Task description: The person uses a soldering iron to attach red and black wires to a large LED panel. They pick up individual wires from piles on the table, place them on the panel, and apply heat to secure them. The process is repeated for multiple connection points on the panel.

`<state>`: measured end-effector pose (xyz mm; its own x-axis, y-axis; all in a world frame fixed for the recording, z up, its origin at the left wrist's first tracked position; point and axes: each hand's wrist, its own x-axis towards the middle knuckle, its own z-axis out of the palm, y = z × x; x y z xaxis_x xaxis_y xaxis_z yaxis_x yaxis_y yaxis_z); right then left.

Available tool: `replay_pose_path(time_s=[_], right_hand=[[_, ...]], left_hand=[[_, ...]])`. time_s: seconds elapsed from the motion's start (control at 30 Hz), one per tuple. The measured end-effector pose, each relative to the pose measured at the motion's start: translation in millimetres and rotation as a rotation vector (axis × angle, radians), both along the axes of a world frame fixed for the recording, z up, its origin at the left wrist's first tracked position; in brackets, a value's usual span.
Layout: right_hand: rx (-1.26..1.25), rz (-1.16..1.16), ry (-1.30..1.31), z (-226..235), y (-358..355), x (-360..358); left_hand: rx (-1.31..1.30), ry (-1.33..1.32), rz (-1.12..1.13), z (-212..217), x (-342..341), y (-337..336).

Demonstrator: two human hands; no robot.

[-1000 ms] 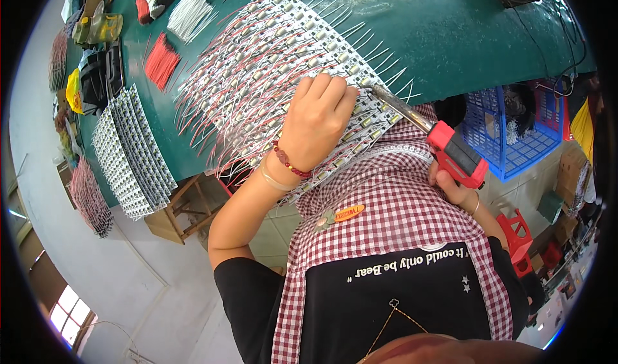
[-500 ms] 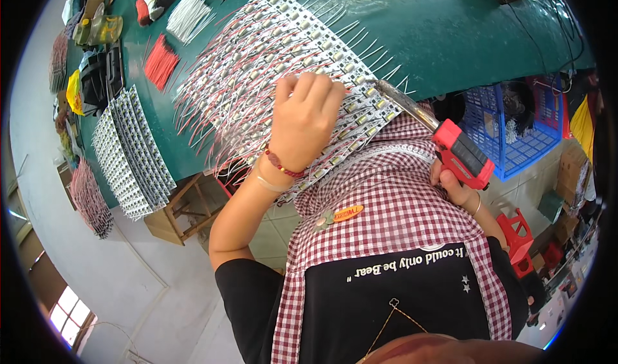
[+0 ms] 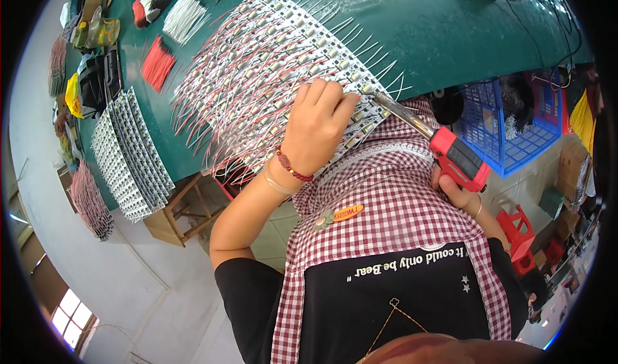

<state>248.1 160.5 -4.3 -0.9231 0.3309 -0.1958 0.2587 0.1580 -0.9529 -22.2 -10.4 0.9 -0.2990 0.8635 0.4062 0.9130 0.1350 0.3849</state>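
A large panel of white LED strip boards [image 3: 283, 48] lies at the table's near edge, with many red and white wires [image 3: 225, 93] sticking out of it. My left hand [image 3: 315, 129] rests over the panel's near right part. Its fingers are bent and pinched together at the board, and what they hold is hidden. My right hand [image 3: 457, 193] grips a red and black soldering gun [image 3: 458, 158] from below. The gun's long metal tip reaches the panel's right edge, just right of my left fingertips; whether it touches a pad is too small to tell.
On the green table [image 3: 438, 29] lie bundles of red wires [image 3: 158, 64] and white wires [image 3: 185, 19]. More strip panels [image 3: 132, 154] hang over the left edge. A blue plastic crate [image 3: 515, 132] stands at right, near a red stool [image 3: 518, 232].
My left hand has shifted slightly right and nearer to me, its fingertips now closer to the iron's tip. The soldering gun has tilted and moved a little nearer and left.
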Motion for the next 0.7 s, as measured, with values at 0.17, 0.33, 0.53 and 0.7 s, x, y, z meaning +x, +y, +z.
replay_pose_path(time_s=[0.17, 0.33, 0.53, 0.7], right_hand=[[0.034, 0.029, 0.022, -4, 3, -3], [0.107, 0.072, 0.054, -12, 6, -5], [0.088, 0.055, 0.033, -10, 4, -13], [0.079, 0.07, 0.072, -13, 6, -8]], left_hand=[[0.025, 0.009, -0.01, -3, -4, 2], [0.011, 0.032, -0.001, -1, -3, 2], [-0.03, 0.118, -0.032, -1, -6, 3], [-0.047, 0.132, -0.043, 3, -6, 4]])
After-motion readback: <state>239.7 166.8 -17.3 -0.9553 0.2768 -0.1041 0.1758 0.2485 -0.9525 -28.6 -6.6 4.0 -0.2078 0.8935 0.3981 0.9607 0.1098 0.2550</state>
